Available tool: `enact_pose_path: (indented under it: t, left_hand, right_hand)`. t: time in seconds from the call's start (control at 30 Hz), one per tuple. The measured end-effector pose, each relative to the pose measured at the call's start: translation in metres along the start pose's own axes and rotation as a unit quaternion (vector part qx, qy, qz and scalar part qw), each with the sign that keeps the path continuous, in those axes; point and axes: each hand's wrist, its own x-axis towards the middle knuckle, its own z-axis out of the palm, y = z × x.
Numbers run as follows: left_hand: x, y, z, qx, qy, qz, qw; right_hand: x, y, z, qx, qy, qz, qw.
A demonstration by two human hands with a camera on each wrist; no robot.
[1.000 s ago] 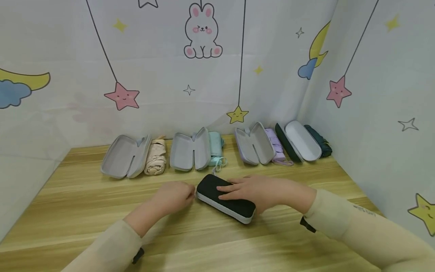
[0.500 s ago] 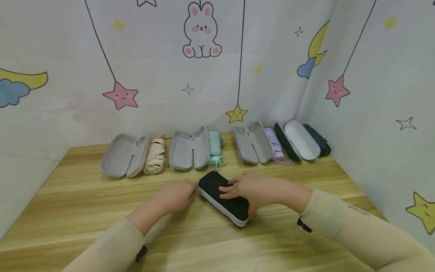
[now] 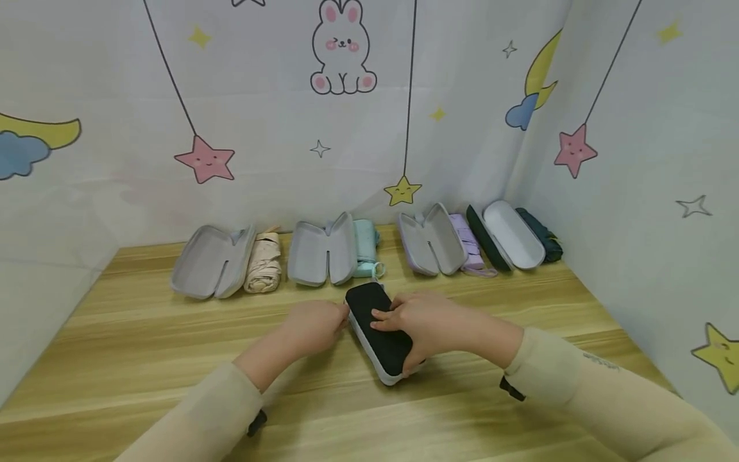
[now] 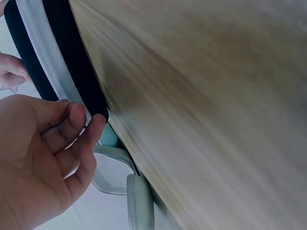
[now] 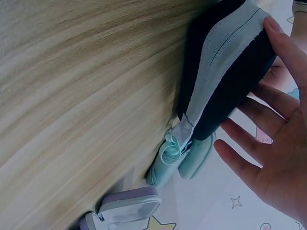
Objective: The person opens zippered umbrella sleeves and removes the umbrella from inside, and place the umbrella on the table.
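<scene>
A black zip case [image 3: 381,343] with a pale zipper band [image 4: 50,52] lies closed on the wooden table, its long side pointing mostly away from me. My right hand [image 3: 435,324] holds it from the right, fingers over the top and thumb at the near end. In the right wrist view the right hand [image 5: 273,129] has its fingers spread along the black shell [image 5: 235,91]. At the case's far left corner my left hand [image 3: 314,327] pinches at the zipper. In the left wrist view the left hand [image 4: 48,143] has thumb and index together there; the pull itself is mostly hidden.
Along the back wall stand an open beige case [image 3: 202,266], an open mint case [image 3: 312,256], an open purple case [image 3: 424,247] and an open dark green case [image 3: 514,237]. Beside them lie folded umbrellas: beige [image 3: 264,263], mint [image 3: 365,240], purple [image 3: 466,240], dark green [image 3: 539,234].
The black case has turned on the table: its far end moved away and right, its near end left. My left hand moved right and away with the corner; my right thumb now shows at the near end.
</scene>
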Motion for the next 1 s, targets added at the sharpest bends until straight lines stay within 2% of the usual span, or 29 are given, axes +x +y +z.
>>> enact_pose_path:
  t: [0.3,0.47,0.7,1.0]
  left_hand:
    - [-0.004,0.004,-0.001,0.026,0.011,0.014,0.9995]
    - [-0.008,0.007,-0.001,0.012,0.019,0.02,0.9995]
    - [-0.011,0.013,0.003,-0.012,-0.001,0.029,0.9995]
    - [-0.025,0.019,0.0,0.01,0.012,0.06,0.9981]
  right_hand:
    - [0.002,-0.001,0.003,0.009,0.018,0.006,0.9998]
    - [0.005,-0.003,0.005,0.006,0.027,0.012,0.9995]
    - [0.008,-0.006,0.004,0.015,0.047,0.029,0.9984]
    - [0.016,-0.007,0.006,0.009,0.061,0.033,0.9975]
